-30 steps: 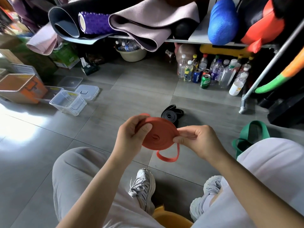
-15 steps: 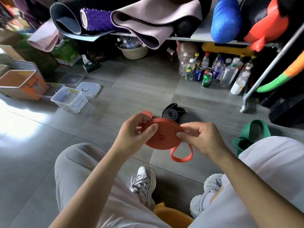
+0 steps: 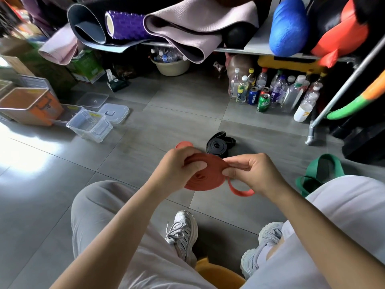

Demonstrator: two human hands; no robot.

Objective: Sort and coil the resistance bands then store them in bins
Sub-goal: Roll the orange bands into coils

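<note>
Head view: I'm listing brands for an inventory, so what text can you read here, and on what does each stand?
"PEPSI": on the blue can standing among the bottles on the floor.
Too small or blurred to read: the print on the green can, the bottle labels, the yellow sticker on the clear bin, and the print on the green box.

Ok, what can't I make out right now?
Head view:
The red item on the floor: mostly behind the left hand; unidentifiable.
The red band: where its loose loop ends, hidden in the right hand.
The green band: lower part hidden by the right knee.
The orange bin: cut off by the left edge.
</note>
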